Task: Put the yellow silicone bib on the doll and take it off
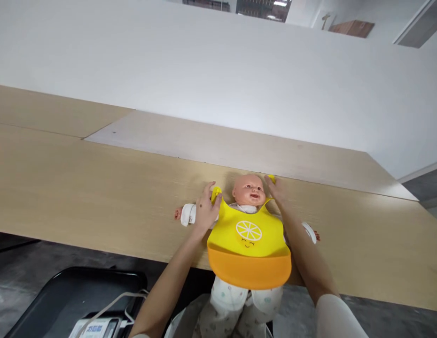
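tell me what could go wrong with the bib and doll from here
The legs of the doll reach past the edge of the table, so a tug on the bib could drag it forward. The left strap end or right strap end might slip, since the left hand and right hand seem only to pinch them. Pulled hard, the bib could press on the white collar.

No text readable; blue lettering (94,328) on white device (105,322) illegible.

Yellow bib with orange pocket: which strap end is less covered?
The yellow strap end in the left hand; the other strap end barely shows beyond the right hand.
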{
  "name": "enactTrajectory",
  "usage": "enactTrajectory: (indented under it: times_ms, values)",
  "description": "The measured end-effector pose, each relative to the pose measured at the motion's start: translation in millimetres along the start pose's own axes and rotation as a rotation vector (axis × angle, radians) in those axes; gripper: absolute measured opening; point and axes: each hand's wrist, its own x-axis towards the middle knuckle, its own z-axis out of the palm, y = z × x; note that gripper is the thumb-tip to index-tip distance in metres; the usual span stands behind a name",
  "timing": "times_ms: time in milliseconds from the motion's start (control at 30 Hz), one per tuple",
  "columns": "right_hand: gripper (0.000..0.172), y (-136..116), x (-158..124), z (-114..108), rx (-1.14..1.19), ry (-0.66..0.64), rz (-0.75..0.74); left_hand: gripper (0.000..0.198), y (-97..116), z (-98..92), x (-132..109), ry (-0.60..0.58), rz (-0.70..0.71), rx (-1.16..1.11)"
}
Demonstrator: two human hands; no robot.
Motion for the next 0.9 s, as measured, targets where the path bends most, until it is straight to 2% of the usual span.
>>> enactTrajectory:
  times_ms: [67,133,200,267,300,333,367,433,500,600,733,800,900]
  values:
    - [0.042,-15.4,-11.3,-20.2,0.172,0.029,-0.017,0.046,6.4,-13.8,-12.0,0.051,0.064,-0.103]
    - [0.048,-34.0,-34.2,-42.3,0.400,-0.064,-0.084,0.049,19.1,-23.0,-22.6,0.082,0.133,-0.158]
    - [0.056,-53.6,-67.8,-61.0,0.515,-0.288,-0.197,0.048,37.8,-26.1,-30.8,0.073,0.248,-0.195]
    - [0.053,-70.9,-104.3,-71.4,0.440,-0.600,-0.341,0.042,60.1,-23.6,-36.5,0.036,0.439,-0.225]
    - [0.050,-77.3,-120.3,-73.2,0.404,-0.706,-0.400,0.037,71.4,-21.0,-38.6,0.013,0.555,-0.231]
    - [0.041,-81.4,-133.4,-73.6,0.355,-0.753,-0.443,0.034,81.6,-17.8,-40.2,-0.005,0.673,-0.232]
    - [0.033,-83.0,-143.0,-73.5,0.318,-0.706,-0.464,0.031,90.2,-14.6,-41.5,-0.017,0.784,-0.231]
    - [0.034,-78.6,-151.8,-76.0,0.286,-0.555,-0.435,0.032,99.3,-9.1,-42.5,-0.011,0.937,-0.225]
    - [0.041,-65.9,-148.7,-86.9,0.320,-0.382,-0.321,0.035,94.5,-6.0,-40.5,0.028,0.972,-0.222]
    - [0.045,-34.7,-128.8,-120.8,0.353,-0.128,-0.073,0.030,62.1,-6.5,-31.1,0.039,0.823,-0.234]
    - [0.038,30.3,-88.6,-183.4,0.211,0.204,0.129,0.019,3.7,-13.2,-22.1,0.043,0.315,-0.155]
    - [0.030,68.9,-70.5,-213.5,0.083,0.286,0.257,0.018,-16.2,-15.4,-27.4,0.001,0.127,-0.085]
    - [0.024,120.5,-52.8,-248.5,-0.065,0.324,0.384,0.018,-29.2,-14.5,-46.3,-0.109,-0.032,-0.078]
